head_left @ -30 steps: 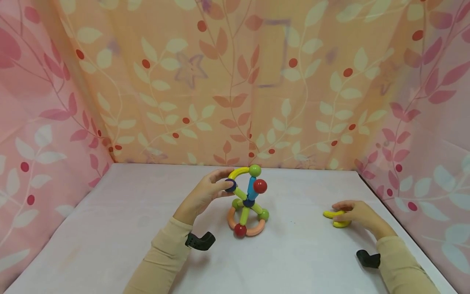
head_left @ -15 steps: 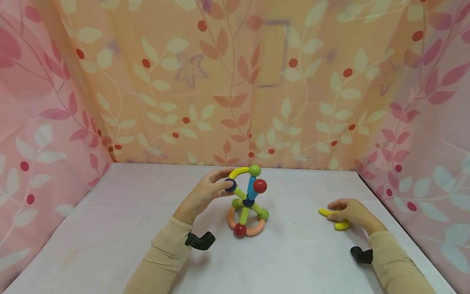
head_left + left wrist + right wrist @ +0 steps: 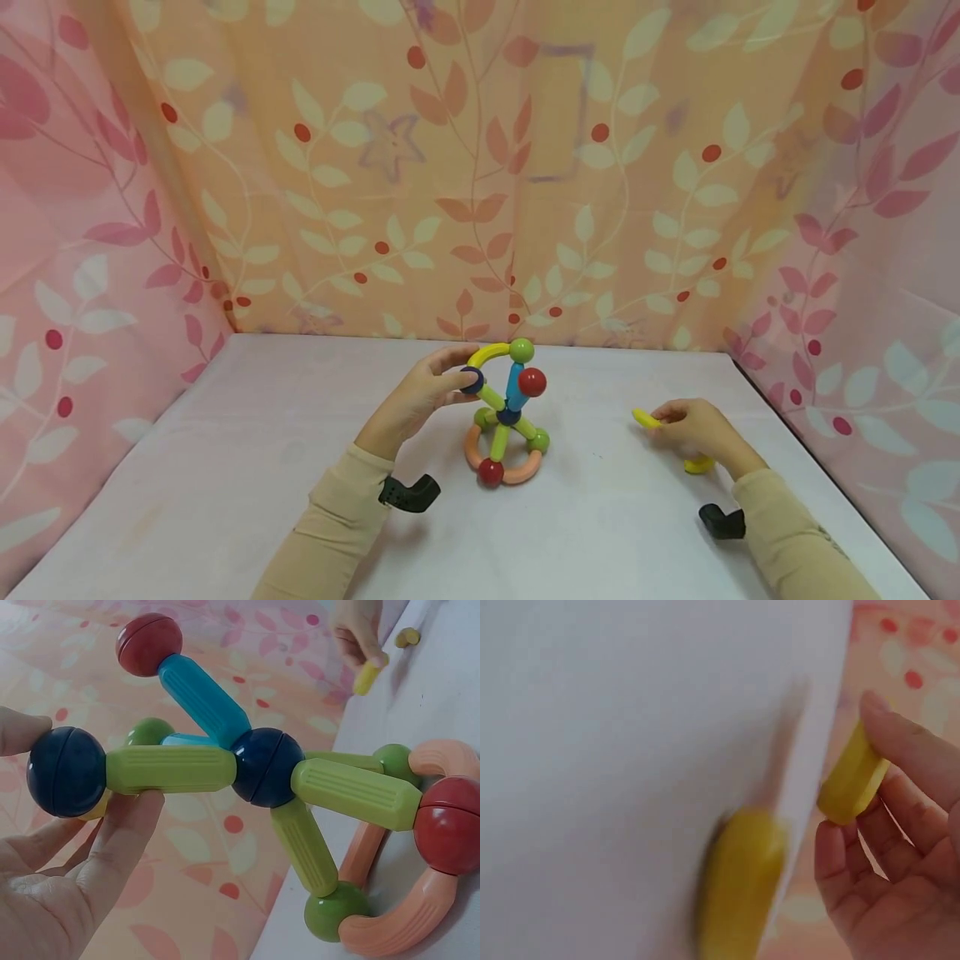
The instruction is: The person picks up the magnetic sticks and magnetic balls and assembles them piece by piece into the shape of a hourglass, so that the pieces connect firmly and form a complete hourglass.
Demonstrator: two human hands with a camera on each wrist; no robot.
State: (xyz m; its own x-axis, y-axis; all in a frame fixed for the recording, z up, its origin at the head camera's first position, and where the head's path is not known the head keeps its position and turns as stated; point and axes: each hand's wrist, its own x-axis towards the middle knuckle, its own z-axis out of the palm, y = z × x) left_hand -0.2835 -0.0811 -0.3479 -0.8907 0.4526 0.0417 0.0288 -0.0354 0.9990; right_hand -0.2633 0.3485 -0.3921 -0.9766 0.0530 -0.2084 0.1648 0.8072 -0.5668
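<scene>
A magnetic ball-and-stick model (image 3: 500, 421) stands on the white table, its ring of salmon curved rods (image 3: 401, 919) and balls at the bottom. Green rods lead up to a dark blue centre ball (image 3: 268, 766), and blue rods rise from there to a red and a green ball. My left hand (image 3: 420, 392) holds the model by the dark blue ball (image 3: 67, 771) at its upper left, thumb on the ball, fingers behind. My right hand (image 3: 697, 429) pinches a yellow curved rod (image 3: 853, 776) between thumb and fingers. Another yellow curved rod (image 3: 699, 464) lies on the table beneath that hand.
The white table (image 3: 225, 500) reaches back to an orange floral curtain (image 3: 480, 167). Pink floral cloth (image 3: 885, 292) borders the right side, and similar cloth (image 3: 67, 292) the left. Dark camera mounts (image 3: 408, 493) jut from both wrists.
My right hand has picked up one yellow curved rod and moved left with it, leaving the other on the table. The left hand and the model have stayed in place.
</scene>
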